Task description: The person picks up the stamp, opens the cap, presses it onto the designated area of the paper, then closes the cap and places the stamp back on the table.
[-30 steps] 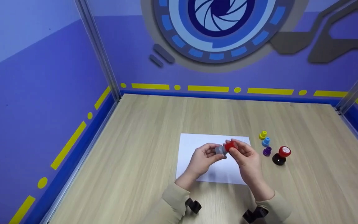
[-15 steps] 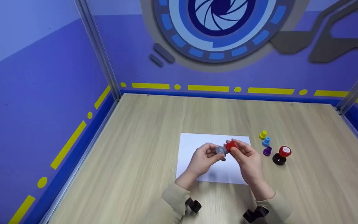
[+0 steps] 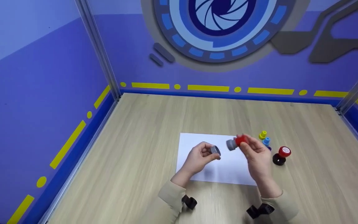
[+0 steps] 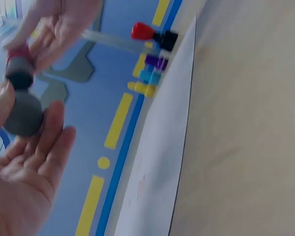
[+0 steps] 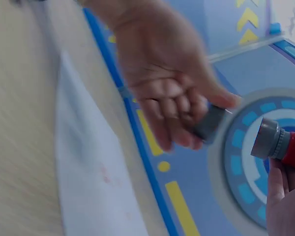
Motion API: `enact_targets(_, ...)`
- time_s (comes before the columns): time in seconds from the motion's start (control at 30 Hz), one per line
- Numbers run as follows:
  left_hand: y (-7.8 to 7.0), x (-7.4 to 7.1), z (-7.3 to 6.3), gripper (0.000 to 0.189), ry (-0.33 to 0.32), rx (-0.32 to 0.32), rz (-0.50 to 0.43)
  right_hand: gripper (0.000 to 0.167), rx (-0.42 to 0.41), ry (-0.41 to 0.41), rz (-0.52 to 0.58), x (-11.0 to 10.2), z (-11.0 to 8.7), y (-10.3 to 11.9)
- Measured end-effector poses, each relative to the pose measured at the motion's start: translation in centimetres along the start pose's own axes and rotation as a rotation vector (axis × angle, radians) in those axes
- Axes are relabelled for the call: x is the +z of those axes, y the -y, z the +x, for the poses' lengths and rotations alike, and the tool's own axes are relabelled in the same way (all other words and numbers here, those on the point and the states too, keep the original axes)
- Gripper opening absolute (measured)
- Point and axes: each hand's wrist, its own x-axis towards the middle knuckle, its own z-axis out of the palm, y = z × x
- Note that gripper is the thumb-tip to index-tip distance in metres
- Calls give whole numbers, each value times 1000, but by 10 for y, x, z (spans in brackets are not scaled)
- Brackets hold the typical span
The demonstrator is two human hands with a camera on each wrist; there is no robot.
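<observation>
My right hand (image 3: 259, 160) holds a stamp by its red handle (image 3: 241, 140); its grey end (image 3: 231, 144) points left. In my left hand (image 3: 196, 158), thumb and fingers pinch a round grey cap (image 3: 216, 151). A gap lies between cap and stamp in the head view, and both are above the white paper (image 3: 225, 171). Grey cap (image 5: 210, 123) and stamp (image 5: 267, 140) also show apart in the right wrist view. From the left wrist, the stamp (image 4: 19, 73) overlaps the cap (image 4: 24, 115). Faint red marks (image 5: 105, 174) show on the paper.
Right of the paper stand small stepped pieces: yellow (image 3: 262, 135), light blue (image 3: 266, 141) and purple (image 4: 156, 62), the last mostly behind my right hand in the head view. Nearby is a red-and-black stamp (image 3: 281, 156). Blue-purple walls (image 3: 135, 56) enclose the wooden table (image 3: 129, 149).
The stamp and the grey cap have come apart. My right hand has moved right and slightly up with the stamp; my left hand has drawn slightly left with the cap.
</observation>
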Motion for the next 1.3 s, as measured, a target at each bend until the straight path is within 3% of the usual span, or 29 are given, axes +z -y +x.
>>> enact_targets(0.17, 0, -7, 1, 32, -15, 9, 4, 39, 56, -27, 14, -9, 7, 2)
enact_targets(0.4, -5, -14, 5, 36, -105, 38, 22, 47, 72, -21, -195, -15, 14, -6)
enact_targets(0.7, -4, -23, 6, 41, -162, 33, 42, 45, 60, -20, -459, -21, 20, -20)
enact_targets(1.0, -5, -25, 6, 41, -189, 18, 38, 41, 50, 87, -742, -26, 26, -30)
enact_targets(1.3, -3, -26, 6, 42, -186, 15, 46, 38, 24, 147, -858, -24, 29, -41)
